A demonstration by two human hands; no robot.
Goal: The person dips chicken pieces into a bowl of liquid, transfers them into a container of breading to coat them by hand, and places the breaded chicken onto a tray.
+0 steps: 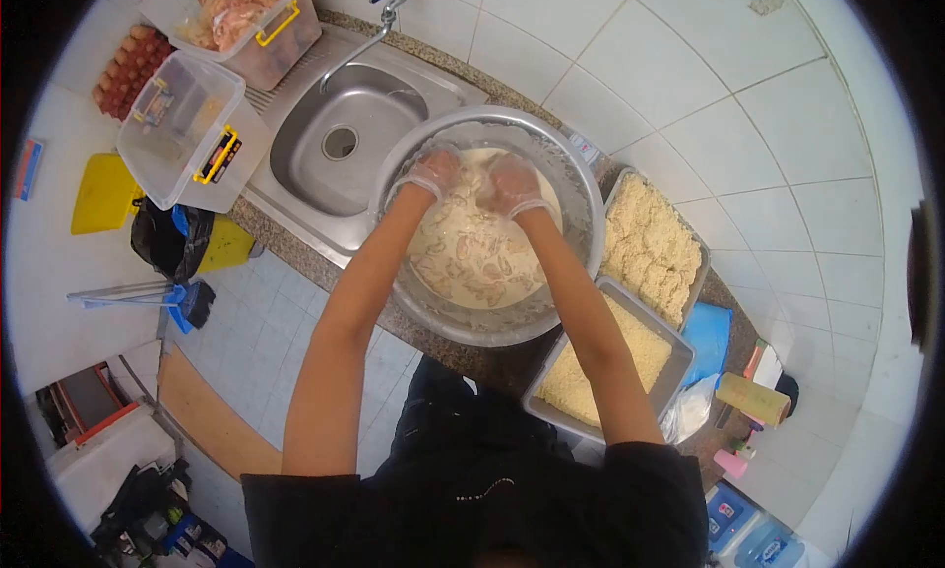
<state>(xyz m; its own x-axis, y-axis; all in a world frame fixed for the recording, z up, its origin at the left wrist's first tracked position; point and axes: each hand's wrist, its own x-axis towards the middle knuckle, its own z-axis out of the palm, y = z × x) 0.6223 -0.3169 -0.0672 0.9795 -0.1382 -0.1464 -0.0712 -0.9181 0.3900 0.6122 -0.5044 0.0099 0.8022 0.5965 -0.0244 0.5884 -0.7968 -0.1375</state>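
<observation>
Left hand (433,174) and right hand (512,186), both in thin clear gloves, are side by side and almost touching, down in the far half of a big metal bowl (583,179). Fingers of both are bent down into a pale creamy batter (472,258) with meat pieces in it. Cannot tell whether either hand has closed on a piece or just rests in the mix. Forearms reach in over the bowl's near rim. The bowl stands on the bench at its front edge, its left side overlapping the rim of a steel sink (345,145); a tap (394,2) hangs over the sink from the back wall. Just right of the bowl are two metal trays of yellow crumbs, one (650,243) toward the back edge, the other (600,366) at the front edge, partly under the right forearm. A blue bag (711,337) and a yellowish bottle (753,399) lie toward the right end. Left of the sink is a clear lidded box with yellow latches (187,125), behind it a box of raw meat (251,17) and a tray of eggs (128,61).
</observation>
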